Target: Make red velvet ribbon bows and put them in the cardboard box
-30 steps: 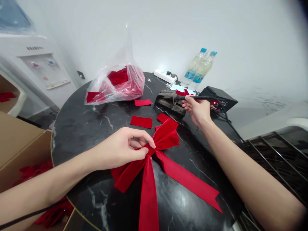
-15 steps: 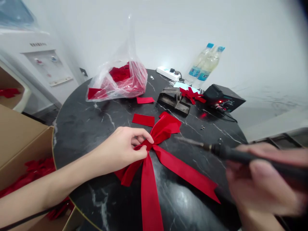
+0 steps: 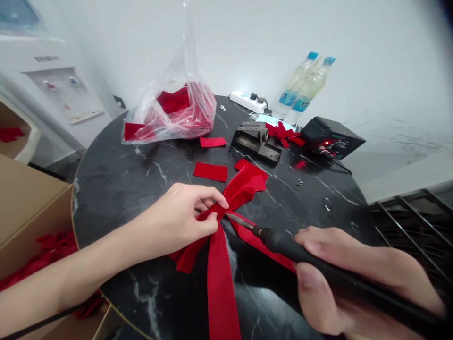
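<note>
Where pinched, red velvet bow (image 3: 226, 208), tails splayed.

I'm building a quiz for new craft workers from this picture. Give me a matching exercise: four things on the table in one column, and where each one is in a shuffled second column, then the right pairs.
Things:
1. red bow
2. soldering iron
3. plastic bag
4. water bottles

Places:
A. at the table's far edge, by the wall
B. pinched at its middle by the left hand
C. far left part of the table, full of red pieces
D. gripped in the right hand, tip at the bow's knot

Pairs: 1-B, 2-D, 3-C, 4-A
</note>
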Action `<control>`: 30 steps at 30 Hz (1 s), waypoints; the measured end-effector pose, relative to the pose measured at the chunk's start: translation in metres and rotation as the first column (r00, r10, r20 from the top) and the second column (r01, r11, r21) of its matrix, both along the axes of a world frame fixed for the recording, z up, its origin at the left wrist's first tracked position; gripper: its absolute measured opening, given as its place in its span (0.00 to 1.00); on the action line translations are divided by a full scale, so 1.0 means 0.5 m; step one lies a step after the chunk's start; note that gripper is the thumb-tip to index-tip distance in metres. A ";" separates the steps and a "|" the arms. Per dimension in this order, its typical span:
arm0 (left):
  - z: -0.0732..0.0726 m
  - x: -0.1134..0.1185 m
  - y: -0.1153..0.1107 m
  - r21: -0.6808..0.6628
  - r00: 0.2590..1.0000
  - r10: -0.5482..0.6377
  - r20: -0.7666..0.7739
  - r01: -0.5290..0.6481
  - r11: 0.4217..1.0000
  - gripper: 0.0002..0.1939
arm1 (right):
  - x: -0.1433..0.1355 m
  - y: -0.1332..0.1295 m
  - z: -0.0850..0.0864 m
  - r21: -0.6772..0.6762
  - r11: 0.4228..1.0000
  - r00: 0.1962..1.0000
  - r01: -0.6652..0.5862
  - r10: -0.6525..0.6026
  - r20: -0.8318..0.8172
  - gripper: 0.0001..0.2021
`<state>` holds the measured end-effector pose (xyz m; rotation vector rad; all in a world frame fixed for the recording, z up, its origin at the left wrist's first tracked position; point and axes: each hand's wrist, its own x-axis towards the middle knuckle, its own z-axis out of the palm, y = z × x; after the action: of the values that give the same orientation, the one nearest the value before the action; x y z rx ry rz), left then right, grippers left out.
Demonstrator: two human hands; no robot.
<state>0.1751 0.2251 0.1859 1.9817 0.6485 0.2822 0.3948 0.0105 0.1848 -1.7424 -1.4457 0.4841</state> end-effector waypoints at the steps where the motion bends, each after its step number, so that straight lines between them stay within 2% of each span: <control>1: 0.004 0.001 -0.001 0.005 1.000 -0.005 0.002 0.005 1.000 0.11 | -0.004 0.008 0.006 0.077 0.997 0.999 -0.031 0.028 0.047 0.25; 3: 0.013 0.003 -0.004 0.006 1.000 -0.022 -0.008 0.022 1.000 0.11 | -0.020 0.027 0.018 0.179 0.981 0.991 -0.074 0.052 0.125 0.25; 5: 0.022 0.005 -0.007 0.003 0.999 -0.032 -0.036 0.032 0.999 0.12 | -0.041 0.048 0.031 0.218 0.974 0.989 -0.067 0.036 0.141 0.20; 8: 0.026 0.005 -0.008 0.011 0.997 -0.039 -0.069 0.040 0.999 0.13 | -0.072 0.075 0.039 0.336 0.942 0.990 0.014 -0.059 0.125 0.13; 11: 0.015 0.002 -0.005 0.023 0.998 -0.043 -0.052 0.044 0.999 0.12 | -0.093 0.087 0.024 0.424 0.898 0.982 0.117 -0.168 0.084 0.12; 17: -0.002 -0.001 -0.001 0.027 0.999 -0.033 -0.014 0.034 0.999 0.11 | -0.095 0.079 -0.021 0.453 0.877 0.973 0.157 -0.217 0.084 0.13; 30: 0.003 0.002 -0.002 0.046 0.999 -0.043 -0.003 0.043 0.998 0.11 | -0.099 0.091 -0.016 0.544 0.832 0.969 0.109 -0.211 0.129 0.15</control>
<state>0.1760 0.2240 0.1876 2.0376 0.6053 0.2709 0.3455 0.0559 0.1767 -1.4539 -1.3734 -0.1742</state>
